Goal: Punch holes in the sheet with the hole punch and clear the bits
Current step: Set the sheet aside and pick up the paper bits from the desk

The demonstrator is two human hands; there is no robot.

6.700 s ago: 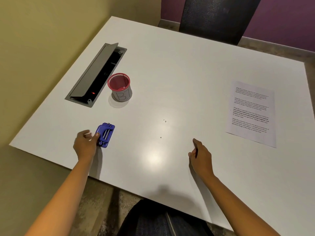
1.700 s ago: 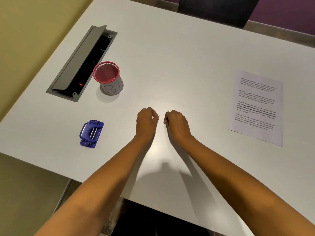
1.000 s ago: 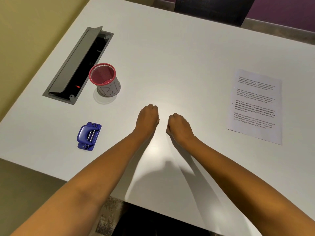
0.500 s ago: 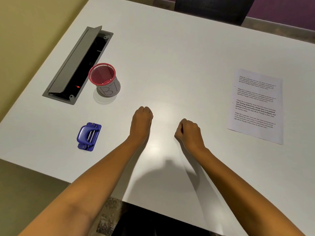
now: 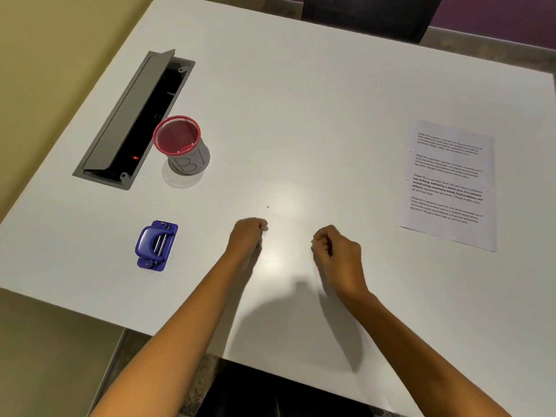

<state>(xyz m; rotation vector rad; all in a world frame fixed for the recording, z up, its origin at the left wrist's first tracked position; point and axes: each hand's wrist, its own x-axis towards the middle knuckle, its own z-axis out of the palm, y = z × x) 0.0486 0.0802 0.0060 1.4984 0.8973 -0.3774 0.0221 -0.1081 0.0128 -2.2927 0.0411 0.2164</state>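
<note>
Yellow wall (image 5: pixel 45 85) is seen on the left and purple wall (image 5: pixel 496 13) at the back, with a dark chair (image 5: pixel 361 16) set at the far edge of a white counter (image 5: pixel 301 115). At the counter's left, a grey cable box (image 5: pixel 126 115) is sunk into the top with its lid raised, and a red mesh cup (image 5: pixel 189 162) with a paper label is stood just beside it. Nearer the front edge, the blue hole punch (image 5: pixel 156 245) is laid flat, well apart from both hands. The printed sheet (image 5: pixel 448 188) is laid flat at the right of the counter, with 2 small holes seen along its left edge. 1 tiny paper bit (image 5: pixel 267 207) is seen on the bare counter, just beyond the left hand (image 5: pixel 246 234). The left hand is clenched, knuckles up and slightly blurred, close above the counter. The right hand (image 5: pixel 338 251) is also clenched, fingers curled toward the thumb, near the left hand but apart from it. Whether a bit is pinched in either hand cannot be told.
</note>
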